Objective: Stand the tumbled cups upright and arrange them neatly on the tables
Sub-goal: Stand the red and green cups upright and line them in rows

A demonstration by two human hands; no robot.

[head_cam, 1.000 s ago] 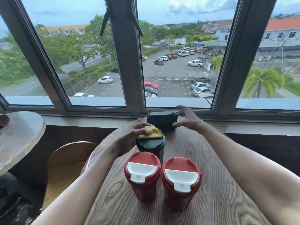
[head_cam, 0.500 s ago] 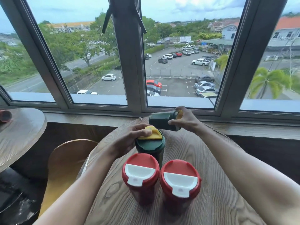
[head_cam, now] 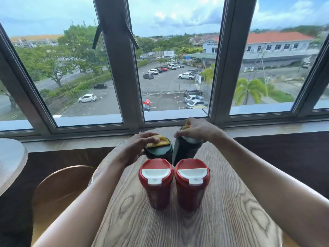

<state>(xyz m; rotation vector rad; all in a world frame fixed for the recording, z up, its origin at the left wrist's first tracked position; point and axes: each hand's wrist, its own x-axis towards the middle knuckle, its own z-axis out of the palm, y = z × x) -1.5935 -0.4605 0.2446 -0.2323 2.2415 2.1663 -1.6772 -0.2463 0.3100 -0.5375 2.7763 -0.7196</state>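
A second surface [head_cam: 10, 163] shows at the far left, with a chair [head_cam: 58, 189] beside it. The left hand [head_cam: 137, 148] reaches forward, its grip curled over the yellow lid of an upright green cup [head_cam: 158, 152]. Two red cups [head_cam: 156, 184] [head_cam: 191, 184] stand upright, touching side by side, on the wooden surface [head_cam: 178, 225] just in front. The right hand [head_cam: 197, 130] comes in from the right, its grip clamped on the top of a second green cup [head_cam: 183, 152], which is tilted, just beside the first.

no readable text, labels or signs anywhere
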